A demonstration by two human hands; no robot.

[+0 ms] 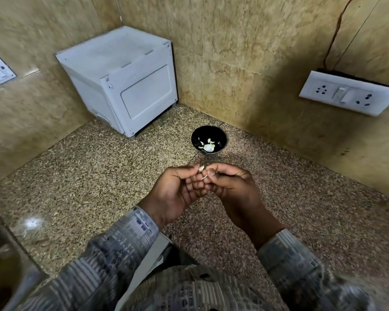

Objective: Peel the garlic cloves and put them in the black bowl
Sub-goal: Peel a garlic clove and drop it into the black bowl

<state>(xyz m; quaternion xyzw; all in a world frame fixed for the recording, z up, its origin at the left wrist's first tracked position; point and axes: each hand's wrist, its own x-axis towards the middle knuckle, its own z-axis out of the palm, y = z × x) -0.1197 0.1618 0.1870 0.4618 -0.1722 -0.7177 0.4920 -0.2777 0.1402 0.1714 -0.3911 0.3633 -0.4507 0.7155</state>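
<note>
- two hands meet over the table, and one garlic clove sits pinched at the tips of the left hand, whose fingers are closed on it.
- the right hand has its fingers pressed together just beside the clove, at its 3 o'clock; a thin pale sliver shows below them, likely a strip of skin being pulled, though it is too small to be sure.
- the clove is small and probably slick once bare, so a hard tug on the skin could pop it out of the pinch and onto the table.
- skin that tears short would leave papery bits stuck on the clove, and those could ride with it into the bowl.
- a nail digging too deep could gouge or split the clove.
- the black bowl stands on the table at 12 o'clock from the hands, near but apart, with a few pale pieces already inside.
- the bowl looks light and small; a careless drop or a knock on its rim could tip it or bounce the clove out.
- loose peel has no visible place to go, so it may scatter on the speckled table, where pale scraps would be hard to spot.
- the white appliance, at 10 o'clock from the bowl, stands well apart and poses little risk.
</note>
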